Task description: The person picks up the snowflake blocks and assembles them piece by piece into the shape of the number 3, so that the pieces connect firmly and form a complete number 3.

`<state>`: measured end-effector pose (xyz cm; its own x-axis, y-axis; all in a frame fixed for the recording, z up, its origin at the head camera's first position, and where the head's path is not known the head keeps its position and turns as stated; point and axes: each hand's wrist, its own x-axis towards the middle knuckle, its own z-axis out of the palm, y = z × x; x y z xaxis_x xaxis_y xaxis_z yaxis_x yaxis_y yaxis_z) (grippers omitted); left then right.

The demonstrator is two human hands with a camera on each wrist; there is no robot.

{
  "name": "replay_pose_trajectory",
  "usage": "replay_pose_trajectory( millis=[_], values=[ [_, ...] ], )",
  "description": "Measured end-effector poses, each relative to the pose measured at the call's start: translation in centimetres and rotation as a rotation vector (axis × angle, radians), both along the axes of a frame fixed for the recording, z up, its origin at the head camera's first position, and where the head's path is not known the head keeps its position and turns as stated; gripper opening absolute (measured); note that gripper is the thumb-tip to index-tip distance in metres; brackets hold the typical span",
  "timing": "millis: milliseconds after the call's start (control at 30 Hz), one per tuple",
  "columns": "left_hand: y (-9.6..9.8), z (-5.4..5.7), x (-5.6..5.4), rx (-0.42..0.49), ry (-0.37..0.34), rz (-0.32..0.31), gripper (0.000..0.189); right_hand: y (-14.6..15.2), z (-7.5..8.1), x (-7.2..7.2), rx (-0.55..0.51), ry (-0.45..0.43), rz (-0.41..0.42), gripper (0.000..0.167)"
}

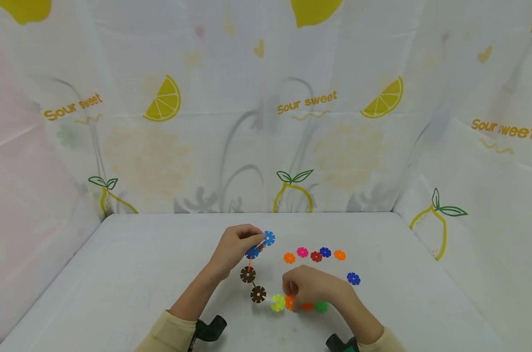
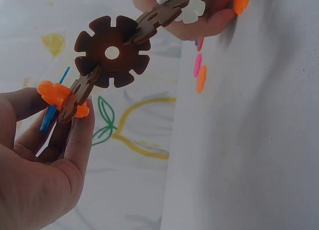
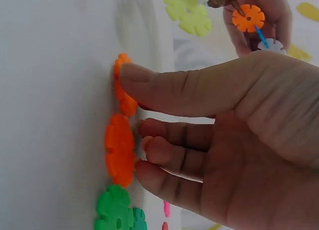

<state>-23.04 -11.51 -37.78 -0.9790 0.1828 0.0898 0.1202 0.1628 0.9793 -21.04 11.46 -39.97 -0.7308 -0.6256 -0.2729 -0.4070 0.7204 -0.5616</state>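
Item 1: chain of notched plastic discs [image 1: 248, 275], in L hand [image 1: 232, 248], trailing from the grip toward the person, then over toward R hand [image 1: 309, 286]. Grip: thumb + fingers clamped on the chain's blue end; raised there, prob. so the lower links hang free. Parts, from the grip on: light-blue disc [image 1: 269, 238] just past the fingertips; orange link [image 2: 52, 93] at the fingers; brown discs [image 1: 258, 294] below; yellow-green disc [image 1: 277, 303] at the low end, nr. R hand. Neighbours sit at angles, presumably because slots interlock.

Item 2: R hand, low at the table, thumb at an orange piece [image 3: 124, 98]. Index hidden, so I can't tell if it's pinched or merely touched. Other fingers loosely bent beside a second orange piece [image 3: 119, 155].

Item 3: loose stock. Green disc [image 1: 321, 307] to the R, under the wrist side. Beyond R hand: near-orange disc [image 1: 289, 258], pink disc [image 1: 302, 252], red disc [image 1: 316, 256], dk-blue disc [image 1: 325, 252], far-orange disc [image 1: 340, 255]; dk-blue spare [image 1: 353, 278] off R. Likely spread so each can be got at singly.

Item 4: surroundings. White table [image 1: 129, 274] under both hands; lemon-print cloth [image 1: 244, 132] behind.
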Motion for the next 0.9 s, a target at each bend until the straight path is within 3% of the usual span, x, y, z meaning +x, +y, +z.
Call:
replay_pose_trajectory(
  millis=[267, 533, 733, 900],
  values=[
    [0.2, -0.2, 0.1, -0.012, -0.001, -0.011, 0.024, -0.4, -0.3, 0.3, 0.023, 0.037, -0.014, 0.025],
    [0.1, -0.3, 0.0, -0.025, -0.007, -0.006, 0.024, -0.5, 0.2, 0.2, -0.038, 0.026, 0.01, 0.024],
    [0.1, -0.3, 0.0, -0.031, -0.016, -0.003, 0.023, -0.3, 0.3, -0.5, -0.077, 0.108, -0.043, 0.023],
    [0.2, -0.3, -0.1, -0.034, -0.021, -0.007, 0.022, 0.0, 0.5, -1.1, -0.196, 0.213, -0.101, 0.02]
  ],
)
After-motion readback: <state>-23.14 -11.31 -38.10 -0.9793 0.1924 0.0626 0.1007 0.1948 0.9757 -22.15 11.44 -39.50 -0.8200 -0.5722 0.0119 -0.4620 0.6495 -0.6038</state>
